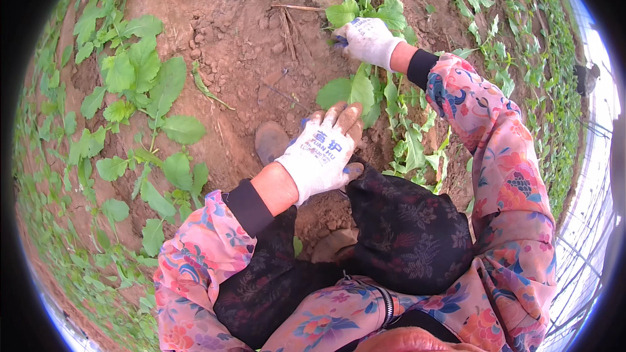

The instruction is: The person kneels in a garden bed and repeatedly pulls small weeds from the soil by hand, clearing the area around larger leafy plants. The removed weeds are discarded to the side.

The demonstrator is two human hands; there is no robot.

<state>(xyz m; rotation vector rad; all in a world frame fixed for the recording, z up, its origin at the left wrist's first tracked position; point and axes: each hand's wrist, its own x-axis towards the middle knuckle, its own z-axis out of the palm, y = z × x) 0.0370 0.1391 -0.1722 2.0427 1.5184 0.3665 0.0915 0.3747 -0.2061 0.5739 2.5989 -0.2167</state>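
Observation:
My left hand [323, 151], in a white knit glove with soil-stained fingers, is palm down just in front of my knees. Its fingertips meet the lower leaves of a broad-leaved green plant [362, 88]. A thin dark rod [291, 98] with a flat, soil-coloured end lies on the ground and runs towards those fingers; what is under the palm is hidden. Farther forward, my right hand [369, 41], gloved alike, has its fingers curled low beside another leafy plant [362, 5]. Its fingertips face away, so any held thing is hidden.
Bare brown soil [215, 39] runs between rows of leafy plants [142, 83]. Dry stalks [288, 34] and a wilted leaf [208, 88] lie on it. Brown shoe toes [271, 142] show by my dark patterned trousers [411, 225]. Pale sheeting [582, 234] borders the right side.

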